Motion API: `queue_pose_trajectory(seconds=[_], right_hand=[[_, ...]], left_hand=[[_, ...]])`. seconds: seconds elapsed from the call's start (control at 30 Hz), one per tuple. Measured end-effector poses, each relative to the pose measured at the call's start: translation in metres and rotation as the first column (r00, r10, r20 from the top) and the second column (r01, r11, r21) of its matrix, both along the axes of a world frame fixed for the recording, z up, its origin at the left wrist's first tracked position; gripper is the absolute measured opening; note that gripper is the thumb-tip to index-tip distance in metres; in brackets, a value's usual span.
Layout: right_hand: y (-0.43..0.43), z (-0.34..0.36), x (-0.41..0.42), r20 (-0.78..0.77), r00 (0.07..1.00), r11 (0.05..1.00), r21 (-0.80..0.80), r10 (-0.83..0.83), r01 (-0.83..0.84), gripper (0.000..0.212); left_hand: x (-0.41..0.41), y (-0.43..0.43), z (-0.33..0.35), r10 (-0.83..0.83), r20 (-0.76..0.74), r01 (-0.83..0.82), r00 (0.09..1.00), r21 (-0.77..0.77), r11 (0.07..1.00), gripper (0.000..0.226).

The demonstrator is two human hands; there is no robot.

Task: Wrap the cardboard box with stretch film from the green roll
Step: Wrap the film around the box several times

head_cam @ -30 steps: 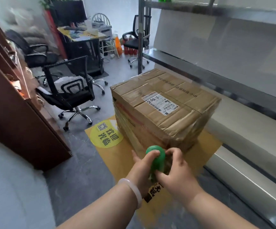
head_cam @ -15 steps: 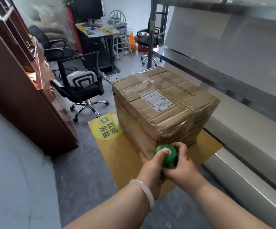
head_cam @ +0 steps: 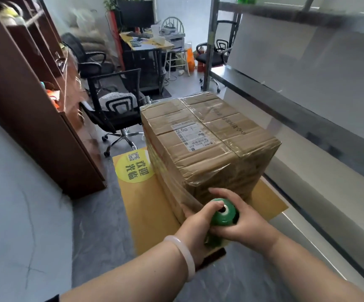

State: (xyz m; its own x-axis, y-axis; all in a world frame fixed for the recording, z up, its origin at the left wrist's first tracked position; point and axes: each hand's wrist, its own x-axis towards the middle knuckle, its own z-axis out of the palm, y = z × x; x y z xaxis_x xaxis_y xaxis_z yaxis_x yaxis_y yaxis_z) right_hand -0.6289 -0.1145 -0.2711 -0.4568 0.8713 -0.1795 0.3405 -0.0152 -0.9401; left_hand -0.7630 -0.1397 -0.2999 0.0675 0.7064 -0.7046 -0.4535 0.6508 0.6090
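Note:
A large cardboard box (head_cam: pixel 207 144) with a white shipping label stands on a yellow floor mat (head_cam: pixel 146 205). Clear stretch film covers its lower sides. The green roll (head_cam: pixel 221 216) is upright at the box's near corner, and film runs from it onto the box's left face. My left hand (head_cam: pixel 198 223) grips the roll from the left, thumb over its top. My right hand (head_cam: pixel 239 219) grips it from the right, fingers curled over the top edge. A white bangle sits on my left wrist.
A black office chair (head_cam: pixel 113 110) stands just left of the box's far end. A brown wooden cabinet (head_cam: pixel 35 118) lines the left side. A metal shelving frame (head_cam: pixel 307 101) runs along the right, close to the box. Desks and more chairs stand at the back.
The view has swung round to the right along the box's near corner. Both hands keep hold of the green roll and have carried it rightward round that corner.

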Motion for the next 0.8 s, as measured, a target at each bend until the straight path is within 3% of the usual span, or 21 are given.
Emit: queue_pose_trajectory(seconds=[0.13, 0.23, 0.37, 0.53, 0.63, 0.73, 0.8], right_hand=[[0.027, 0.009, 0.026, 0.072, 0.981, 0.983, 0.031, 0.18, -0.182, 0.055], [0.045, 0.011, 0.04, 0.167, 0.971, 0.968, 0.153, 0.17, -0.196, 0.049], [0.056, 0.011, 0.057, 0.271, 0.954, 0.946, 0.254, 0.129, -0.2, 0.049], [0.067, 0.01, 0.084, 0.19, 0.954, 0.952, 0.158, 0.231, -0.262, 0.057], [0.078, 0.013, 0.098, 0.09, 0.938, 0.937, 0.073, 0.335, -0.341, 0.064], [0.093, 0.017, 0.106, 0.12, 0.901, 0.898, 0.096, 0.417, -0.429, 0.079], [0.098, 0.018, 0.109, 0.174, 0.877, 0.866, 0.159, 0.448, -0.474, 0.074]], left_hand=[[0.022, 0.01, 0.001, 0.111, 0.004, -0.111, 0.994, -0.021, 0.994, 0.125], [0.042, 0.014, 0.003, 0.213, -0.018, -0.212, 0.977, 0.032, 0.977, 0.132], [0.084, 0.017, 0.006, 0.367, -0.053, -0.36, 0.929, 0.1, 0.927, 0.12], [0.115, 0.016, 0.013, 0.478, -0.037, -0.473, 0.877, 0.095, 0.876, 0.111], [0.127, 0.018, 0.017, 0.504, -0.047, -0.5, 0.862, 0.078, 0.862, 0.123], [0.141, 0.024, 0.013, 0.554, 0.011, -0.552, 0.833, 0.089, 0.829, 0.126], [0.149, 0.027, 0.008, 0.585, 0.068, -0.589, 0.808, 0.103, 0.801, 0.125]])
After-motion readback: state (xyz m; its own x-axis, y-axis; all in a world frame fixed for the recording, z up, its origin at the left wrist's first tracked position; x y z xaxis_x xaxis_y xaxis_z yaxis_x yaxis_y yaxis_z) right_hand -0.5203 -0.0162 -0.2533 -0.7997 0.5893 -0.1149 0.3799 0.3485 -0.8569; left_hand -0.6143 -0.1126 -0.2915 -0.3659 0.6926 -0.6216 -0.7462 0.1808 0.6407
